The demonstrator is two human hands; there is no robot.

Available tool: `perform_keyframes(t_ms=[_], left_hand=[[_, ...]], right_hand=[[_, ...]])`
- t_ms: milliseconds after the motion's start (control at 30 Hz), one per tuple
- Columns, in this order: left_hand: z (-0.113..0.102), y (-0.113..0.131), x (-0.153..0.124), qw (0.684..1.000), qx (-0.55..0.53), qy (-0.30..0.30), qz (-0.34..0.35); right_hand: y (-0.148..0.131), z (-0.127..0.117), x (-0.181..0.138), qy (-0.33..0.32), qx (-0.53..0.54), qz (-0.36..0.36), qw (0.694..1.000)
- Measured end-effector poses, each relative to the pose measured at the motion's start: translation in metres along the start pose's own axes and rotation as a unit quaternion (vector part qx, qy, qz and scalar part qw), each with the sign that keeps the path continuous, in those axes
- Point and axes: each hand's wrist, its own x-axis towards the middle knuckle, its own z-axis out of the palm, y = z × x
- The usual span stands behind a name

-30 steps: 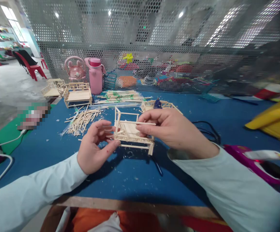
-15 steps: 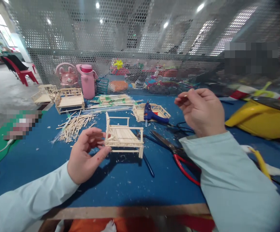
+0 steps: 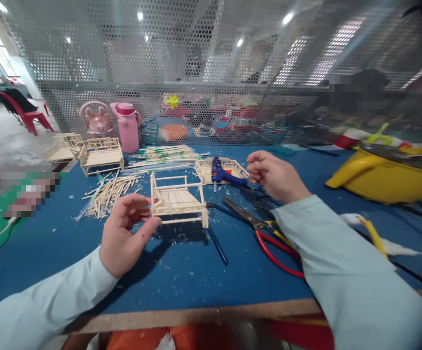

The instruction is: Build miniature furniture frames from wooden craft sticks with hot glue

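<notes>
My left hand (image 3: pixel 126 233) is closed on the left end of a small chair frame (image 3: pixel 177 201) built of pale wooden sticks, thumb at the lower rail. The frame is tilted and held just above the blue table. My right hand (image 3: pixel 274 176) is up on the right, its fingers loosely bent and a little apart; I see nothing between them. Close to its fingertips is a blue glue gun (image 3: pixel 228 176), resting on another stick-built piece (image 3: pixel 203 172). Red-handled scissors (image 3: pixel 260 232) lie below my right hand, and blue-handled pliers (image 3: pixel 218 245) lie partly behind the chair frame.
Loose sticks (image 3: pixel 110 194) and bundled sticks (image 3: pixel 170 153) lie at the left and back. Two finished stick chairs (image 3: pixel 101 156) stand back left near a pink bottle (image 3: pixel 128 129). A yellow container (image 3: pixel 385 177) is at right. Perforated metal mesh (image 3: pixel 196 58) closes off the back.
My right hand has come down and left, closer to the glue gun, and its pinch has loosened. My left hand still holds the chair frame. The whole view has shifted slightly.
</notes>
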Motion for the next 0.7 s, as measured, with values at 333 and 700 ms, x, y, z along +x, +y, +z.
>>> perform_keyframes(t_ms=[333, 700], left_hand=[[0.006, -0.036, 0.013, 0.995, -0.013, -0.083, -0.053], [-0.016, 0.026, -0.053, 0.983, 0.135, -0.044, -0.116]], right_hand=[[0.005, 0.035, -0.025, -0.015, 0.103, -0.002, 0.995], [-0.038, 0.053, -0.141, -0.096, -0.081, -0.220, 0.967]])
